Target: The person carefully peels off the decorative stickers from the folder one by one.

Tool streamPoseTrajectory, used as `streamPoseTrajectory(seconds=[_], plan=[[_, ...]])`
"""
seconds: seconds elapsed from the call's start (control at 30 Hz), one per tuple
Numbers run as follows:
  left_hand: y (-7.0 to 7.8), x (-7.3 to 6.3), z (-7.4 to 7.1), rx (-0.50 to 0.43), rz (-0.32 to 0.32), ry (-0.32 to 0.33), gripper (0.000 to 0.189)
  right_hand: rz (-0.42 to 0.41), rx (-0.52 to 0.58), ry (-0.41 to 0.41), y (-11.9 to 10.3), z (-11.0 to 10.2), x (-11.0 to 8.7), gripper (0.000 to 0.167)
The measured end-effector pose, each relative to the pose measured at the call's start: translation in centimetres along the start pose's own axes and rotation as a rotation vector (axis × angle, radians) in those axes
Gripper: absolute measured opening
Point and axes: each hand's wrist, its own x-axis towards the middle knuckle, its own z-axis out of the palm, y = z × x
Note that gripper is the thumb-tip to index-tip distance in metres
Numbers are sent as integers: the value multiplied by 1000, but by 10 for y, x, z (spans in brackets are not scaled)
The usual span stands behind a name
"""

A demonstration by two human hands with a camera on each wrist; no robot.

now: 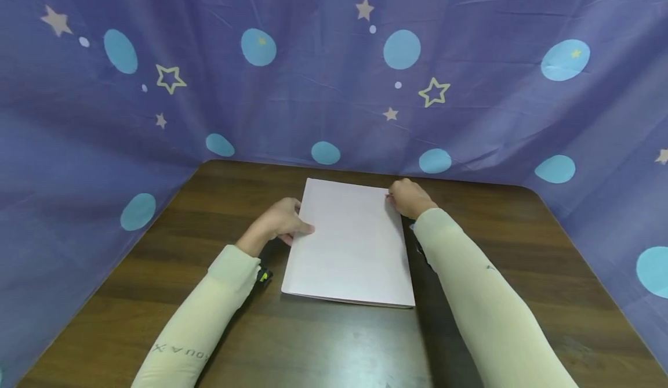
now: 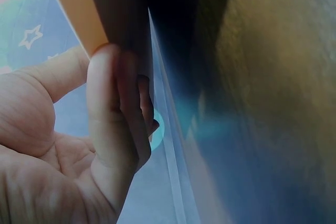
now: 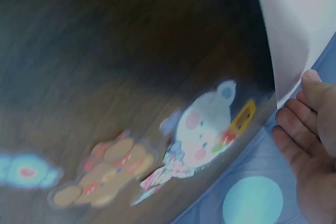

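Note:
A large, flat white paper booklet [image 1: 349, 243] lies upright to me at the middle of the brown table, layered along its near edge. My left hand [image 1: 282, 218] grips its left edge, thumb on top and fingers underneath. The left wrist view shows that hand [image 2: 58, 140] from below, its fingers bent against the shaded side of the booklet [image 2: 79, 11]. At the far right corner my right hand [image 1: 409, 198] pinches the paper. In the right wrist view the corner of the booklet [image 3: 291, 30] rises off the tabletop between thumb and fingers.
Cartoon stickers, among them a white bear [image 3: 202, 127] and a brown bear [image 3: 113, 171], lie along the table's edge in the right wrist view. A blue curtain [image 1: 334, 86] with stars and dots hangs behind the wooden table [image 1: 522, 249] and on both sides.

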Motion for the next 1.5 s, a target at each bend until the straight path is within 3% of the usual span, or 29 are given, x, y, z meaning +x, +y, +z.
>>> streamPoseTrajectory(seconds=[0.33,0.7,1.27,1.5], plan=[[3,0,4,7,2,7,82,22,-65,-36,-9,2,9,20],[2,0,3,10,-2,9,80,107,-21,-23,-10,7,17,23],[3,-1,1,15,3,17,77,99,-12,0,-11,10,21,25],[2,-1,0,15,-7,16,79,72,-76,-33,-17,7,19,23]])
